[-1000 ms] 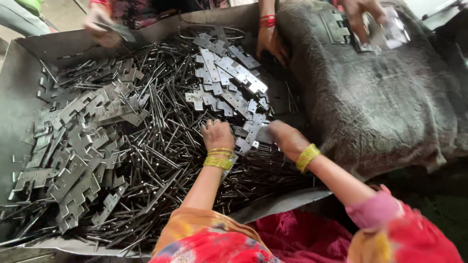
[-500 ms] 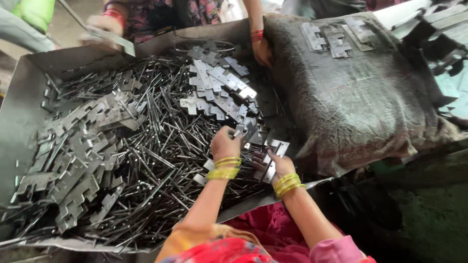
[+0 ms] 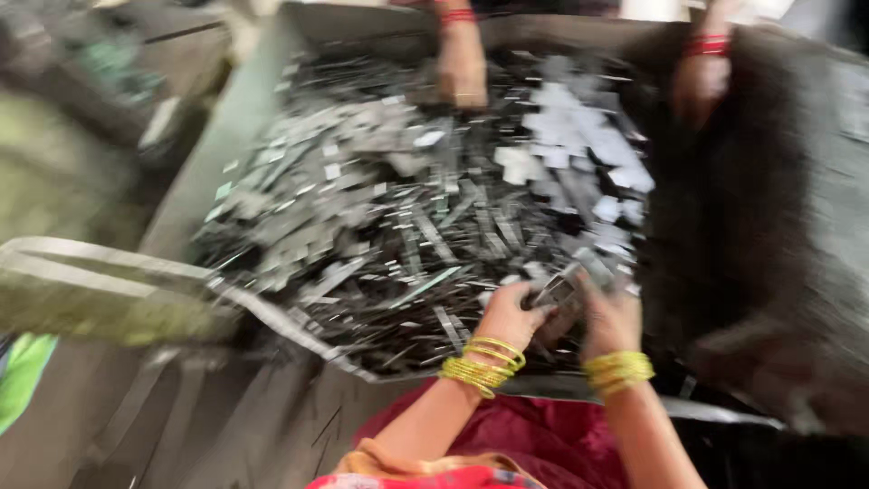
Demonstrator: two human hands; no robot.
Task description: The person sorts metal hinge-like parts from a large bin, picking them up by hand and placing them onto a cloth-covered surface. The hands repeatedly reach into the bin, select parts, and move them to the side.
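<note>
Metal pieces (image 3: 557,292) sit pinched between left hand (image 3: 511,315) and right hand (image 3: 611,319), each grip closed on them.

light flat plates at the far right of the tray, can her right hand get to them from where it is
Probably yes. The right hand sits at the tray's near edge with only loose metal scrap between it and the light flat plates. Another person's hand hovers nearby, though.

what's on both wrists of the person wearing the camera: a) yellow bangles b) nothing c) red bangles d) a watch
a: stacked yellow bangles ring the wrists of the left hand and the right hand, which meet over the metal pieces in the tray.
</note>
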